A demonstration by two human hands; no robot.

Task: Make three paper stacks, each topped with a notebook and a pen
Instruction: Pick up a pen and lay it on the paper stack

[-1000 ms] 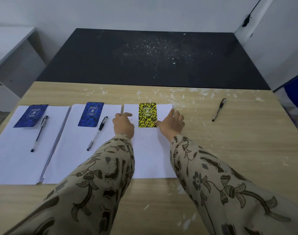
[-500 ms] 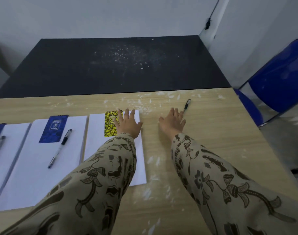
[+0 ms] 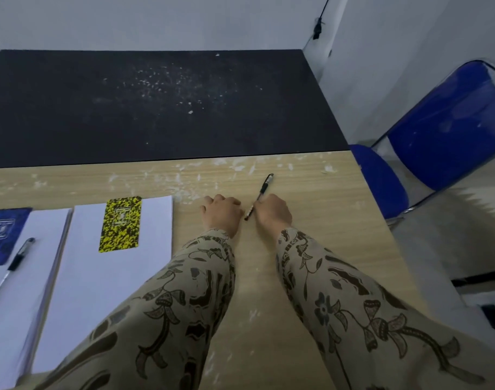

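Note:
A yellow-and-black notebook (image 3: 120, 223) lies on the right paper stack (image 3: 105, 277). To its left a second paper stack (image 3: 21, 299) carries a blue notebook (image 3: 3, 235) and a black pen (image 3: 14, 263). A loose black pen (image 3: 261, 192) lies on the bare wooden table, right of the stacks. My right hand (image 3: 273, 211) rests on the pen's near end with the fingers curled around it. My left hand (image 3: 222, 213) lies curled on the table just left of that pen, holding nothing.
A black tabletop (image 3: 156, 108) adjoins the wooden table (image 3: 311, 277) at the back. A blue folding chair (image 3: 443, 130) stands beyond the table's right edge. White flecks dot the wood near the pen.
Both hands left the yellow notebook and moved right to the loose pen; my right hand closed on it. The view swung right, dropping the leftmost stack out of sight.

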